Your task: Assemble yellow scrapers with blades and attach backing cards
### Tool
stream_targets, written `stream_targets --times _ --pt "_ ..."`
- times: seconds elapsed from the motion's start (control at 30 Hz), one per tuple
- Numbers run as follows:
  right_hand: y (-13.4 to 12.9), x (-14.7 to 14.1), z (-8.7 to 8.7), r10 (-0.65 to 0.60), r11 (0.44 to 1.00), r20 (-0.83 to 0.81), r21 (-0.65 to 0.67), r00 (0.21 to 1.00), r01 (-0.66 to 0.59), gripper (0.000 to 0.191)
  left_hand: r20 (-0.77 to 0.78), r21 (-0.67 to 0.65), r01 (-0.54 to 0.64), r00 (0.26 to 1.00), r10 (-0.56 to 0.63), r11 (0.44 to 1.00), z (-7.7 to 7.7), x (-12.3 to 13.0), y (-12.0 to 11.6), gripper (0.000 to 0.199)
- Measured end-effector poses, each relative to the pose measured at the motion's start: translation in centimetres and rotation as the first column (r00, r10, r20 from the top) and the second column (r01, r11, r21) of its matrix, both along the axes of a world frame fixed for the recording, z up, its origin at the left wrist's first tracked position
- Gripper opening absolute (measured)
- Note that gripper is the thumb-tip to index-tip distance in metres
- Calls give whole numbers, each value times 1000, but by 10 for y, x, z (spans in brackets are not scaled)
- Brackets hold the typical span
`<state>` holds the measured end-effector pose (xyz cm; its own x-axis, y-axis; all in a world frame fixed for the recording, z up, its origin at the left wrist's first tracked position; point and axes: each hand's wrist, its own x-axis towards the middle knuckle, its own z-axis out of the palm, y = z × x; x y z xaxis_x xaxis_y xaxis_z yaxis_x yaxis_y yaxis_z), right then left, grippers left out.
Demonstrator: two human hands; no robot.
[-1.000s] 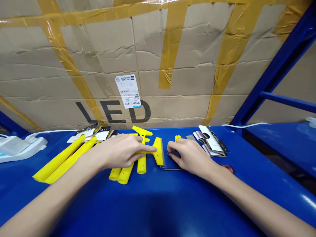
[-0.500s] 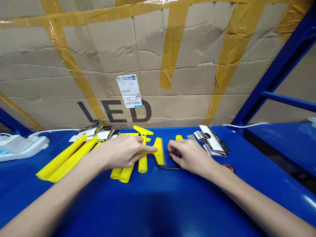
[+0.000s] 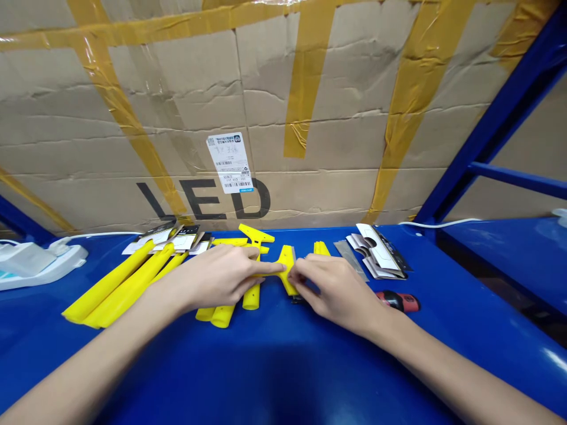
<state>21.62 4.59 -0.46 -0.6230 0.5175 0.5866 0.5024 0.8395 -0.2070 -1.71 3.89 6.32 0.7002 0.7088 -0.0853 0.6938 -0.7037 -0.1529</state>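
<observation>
My left hand (image 3: 225,276) is closed round the handle of a yellow scraper (image 3: 287,260), its index finger stretched out onto the scraper's head. A metal blade edge shows along the head's right side. My right hand (image 3: 336,289) has its fingertips pinched together at that edge; whatever they hold is hidden. Under my right wrist lies a screwdriver (image 3: 401,301) with a red and black handle, its shaft mostly covered. More yellow scrapers (image 3: 251,298) lie just left of the held one. Behind my right hand are another yellow piece (image 3: 321,248) and a flat metal blade (image 3: 349,257).
Yellow sleeves or handles (image 3: 119,283) lie at left beside printed cards (image 3: 181,237). More cards (image 3: 381,251) are stacked at right. A white power strip (image 3: 66,260) sits far left. A large cardboard box (image 3: 345,177) stands behind the blue table (image 3: 283,366); a blue frame post (image 3: 482,130) rises at right.
My right hand has moved left and its fingertips now meet the scraper's head. The screwdriver handle and the flat blade are more exposed. My left hand keeps its hold.
</observation>
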Motion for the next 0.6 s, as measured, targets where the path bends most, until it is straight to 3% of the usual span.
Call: stream_targets --times 0.1,0.17,0.3,0.4,0.5,0.6 --pt "-4 2 3 19 984 102 173 995 -36 23 21 -40 -24 999 25 999 -1 -4 2 46" --pt "-5 4 7 50 984 133 162 990 -71 23 55 -62 -25 998 28 998 -2 -8 5 45" --pt "-2 8 13 62 979 -20 -192 998 -65 19 98 -60 -14 995 20 998 -4 -13 8 43" --pt "6 11 12 -65 937 -146 -349 987 10 20 107 -28 -18 994 21 999 -4 -16 9 43" --pt "14 14 6 -186 948 27 -258 982 187 19 126 -3 -21 992 21 1000 -2 -18 9 41" --pt "15 15 1 -204 961 257 -131 945 243 17 94 -7 -33 995 34 999 1 -19 9 42"
